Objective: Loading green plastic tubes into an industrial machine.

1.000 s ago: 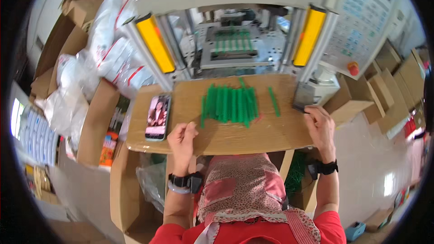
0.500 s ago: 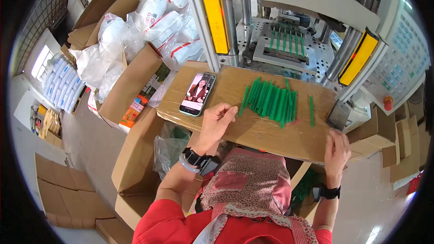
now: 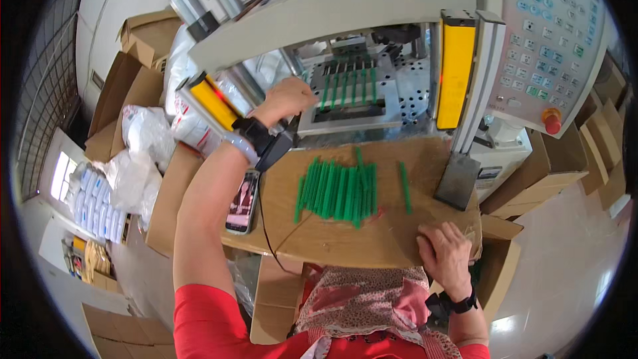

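My left hand point(image 3: 290, 101) reaches between the press uprights, beside the left edge of the metal die plate point(image 3: 392, 96). Its fingers point toward the plate and mostly hide from view. Several thin green strips point(image 3: 353, 86) lie side by side in the plate. My right hand point(image 3: 446, 256) rests near the front right edge of the cardboard-covered table point(image 3: 312, 242), fingers loosely bent and apart, with nothing in them. Between the hands lies a pile of green plastic strips point(image 3: 337, 189). One single green strip point(image 3: 405, 187) lies apart, right of the pile.
A phone point(image 3: 242, 203) lies under my left forearm, beside a thin dark cord point(image 3: 267, 229). Yellow light-curtain bars point(image 3: 456, 73) flank the press opening. At right hangs a control panel point(image 3: 541, 46) with a red button point(image 3: 551, 121). Cardboard boxes point(image 3: 531, 183) and white bags point(image 3: 143, 134) stand around.
My left hand has moved from above the table forward into the press. My right hand has come to rest on the table's edge. The view has shifted toward the press.
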Demonstrator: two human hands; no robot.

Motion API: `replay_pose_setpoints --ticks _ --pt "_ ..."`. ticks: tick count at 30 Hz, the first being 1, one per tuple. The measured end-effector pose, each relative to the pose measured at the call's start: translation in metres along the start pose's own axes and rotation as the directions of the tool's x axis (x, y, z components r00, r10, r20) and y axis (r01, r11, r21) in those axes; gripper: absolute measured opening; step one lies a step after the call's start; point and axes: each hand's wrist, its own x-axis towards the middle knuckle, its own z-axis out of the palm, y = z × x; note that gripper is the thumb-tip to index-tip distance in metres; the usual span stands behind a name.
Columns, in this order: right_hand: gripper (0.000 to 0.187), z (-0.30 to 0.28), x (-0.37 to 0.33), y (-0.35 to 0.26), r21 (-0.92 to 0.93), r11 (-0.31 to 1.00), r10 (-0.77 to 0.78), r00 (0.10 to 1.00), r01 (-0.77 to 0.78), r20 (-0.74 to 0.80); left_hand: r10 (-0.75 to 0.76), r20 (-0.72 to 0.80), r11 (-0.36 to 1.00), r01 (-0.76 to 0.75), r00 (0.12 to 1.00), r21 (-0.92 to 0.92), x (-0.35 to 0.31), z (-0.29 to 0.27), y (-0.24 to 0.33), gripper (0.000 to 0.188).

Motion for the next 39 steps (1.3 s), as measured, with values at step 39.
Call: replay_pose_setpoints --ticks 39 --pt "0.009 0.01 0.003 -0.009 0.001 1.0 0.001 1.0 -0.001 -0.031 -0.119 -0.644 0.961 -0.074 0.756 -0.265 -0.242 -0.039 -0.106 0.019"
